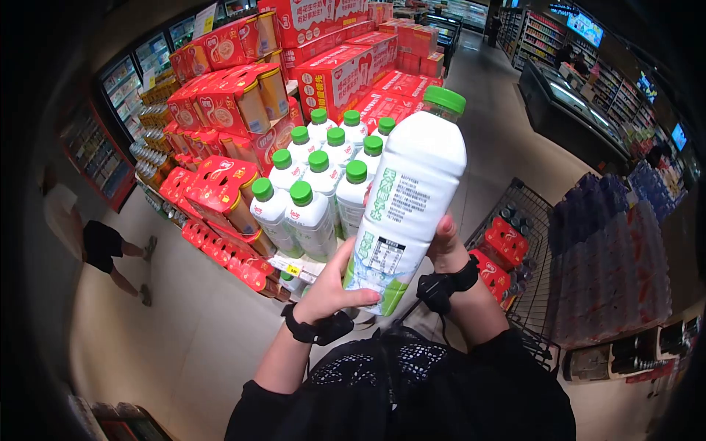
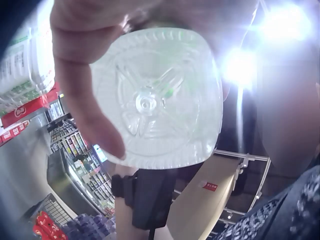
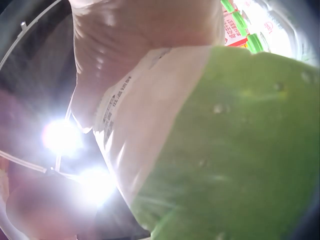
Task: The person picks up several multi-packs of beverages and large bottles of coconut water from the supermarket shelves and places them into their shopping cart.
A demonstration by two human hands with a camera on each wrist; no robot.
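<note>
A large white plastic bottle (image 1: 415, 176) with a green cap and green printing is held in front of the chest, its top tilted away to the right. Near its base, my left hand (image 1: 331, 290) grips it, the thumb lying across the printed side. My right hand (image 1: 448, 250) holds the bottle's right side, with its fingers mostly hidden behind it. The left wrist view shows the clear, squarish bottle base (image 2: 160, 100) with left-hand fingers (image 2: 75, 75) curled along its edge. In the right wrist view the green lower label (image 3: 240, 140) fills much of the frame, below the right palm.
Several matching green-capped bottles (image 1: 301, 209) stand on the display shelf ahead, beside red can packs (image 1: 220, 184) and red cartons (image 1: 338, 77). A wire shopping cart (image 1: 540, 294) with red packs is at right, by wrapped bottle stacks (image 1: 610, 264). Another person (image 1: 99, 242) is at far left.
</note>
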